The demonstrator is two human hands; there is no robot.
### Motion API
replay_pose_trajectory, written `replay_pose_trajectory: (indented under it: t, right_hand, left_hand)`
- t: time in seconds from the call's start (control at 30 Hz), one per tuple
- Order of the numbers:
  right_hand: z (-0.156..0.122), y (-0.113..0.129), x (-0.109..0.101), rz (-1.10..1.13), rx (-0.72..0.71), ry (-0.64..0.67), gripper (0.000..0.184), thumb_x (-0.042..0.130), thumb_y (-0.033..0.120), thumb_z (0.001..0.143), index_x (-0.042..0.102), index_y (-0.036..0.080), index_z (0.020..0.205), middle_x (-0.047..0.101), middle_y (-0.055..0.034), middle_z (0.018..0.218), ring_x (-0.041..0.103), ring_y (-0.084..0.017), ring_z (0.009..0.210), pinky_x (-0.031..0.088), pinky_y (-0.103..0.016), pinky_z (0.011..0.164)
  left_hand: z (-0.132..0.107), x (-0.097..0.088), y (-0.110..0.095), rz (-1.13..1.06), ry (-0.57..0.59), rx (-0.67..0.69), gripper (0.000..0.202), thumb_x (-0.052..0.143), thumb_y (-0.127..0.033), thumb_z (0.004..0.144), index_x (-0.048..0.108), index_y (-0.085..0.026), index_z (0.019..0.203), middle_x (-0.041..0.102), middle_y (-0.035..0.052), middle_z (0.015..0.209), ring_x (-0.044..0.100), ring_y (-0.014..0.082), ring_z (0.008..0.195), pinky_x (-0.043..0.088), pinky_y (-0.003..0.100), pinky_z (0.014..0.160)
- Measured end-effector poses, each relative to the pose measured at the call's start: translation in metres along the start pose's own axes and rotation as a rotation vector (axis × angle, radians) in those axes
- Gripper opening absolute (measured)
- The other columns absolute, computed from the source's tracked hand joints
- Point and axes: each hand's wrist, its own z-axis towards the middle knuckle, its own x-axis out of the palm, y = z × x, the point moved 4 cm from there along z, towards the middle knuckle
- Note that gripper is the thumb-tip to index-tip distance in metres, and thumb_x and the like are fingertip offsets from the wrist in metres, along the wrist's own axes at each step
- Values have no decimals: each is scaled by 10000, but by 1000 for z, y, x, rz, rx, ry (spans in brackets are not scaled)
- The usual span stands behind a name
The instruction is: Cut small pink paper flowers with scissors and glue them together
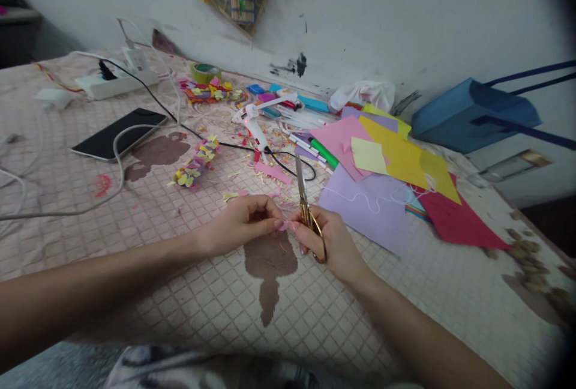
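Note:
A small pink paper piece (pixel 285 225) is pinched between the fingertips of both hands, above the patterned cloth. My left hand (pixel 238 224) is closed on its left end with thumb and forefinger. My right hand (pixel 335 245) grips gold-handled scissors (pixel 304 200), blades pointing up and away, while its thumb and fingertip also touch the pink piece. Just beyond the hands lie paper scraps (pixel 272 171) and a white glue gun (pixel 254 128) with a small red light on. To the left of these rests a garland of yellow, pink and purple paper petals (pixel 197 162).
Coloured paper sheets (pixel 364 209) and a green marker (pixel 323 152) lie to the right. A dark tablet (pixel 119 132), a power strip (pixel 114 83) and loose cables occupy the left. Near the wall are green tape (pixel 206 72) and a blue bag (pixel 468 116).

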Motion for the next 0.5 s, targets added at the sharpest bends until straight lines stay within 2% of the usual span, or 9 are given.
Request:
replay_pose_trajectory:
  t: [0.23, 0.5]
  right_hand:
    - [0, 0, 1, -3, -43, -4, 86, 538, 222, 762, 566, 145, 735, 452, 53, 524, 420, -73, 451, 342, -186, 439]
    - [1, -13, 0, 120, -3, -35, 208, 508, 357, 816, 531, 164, 741, 442, 57, 510, 409, -70, 411, 310, -187, 404]
  left_hand:
    - [0, 1, 1, -33, 12, -27, 143, 547, -257, 786, 548, -115, 766, 563, 5, 711, 504, 85, 638, 396, 203, 592]
    - [1, -1, 5, -128, 8, -109, 158, 555, -272, 782, 533, -119, 748, 548, -10, 666, 491, 77, 604, 369, 195, 571]
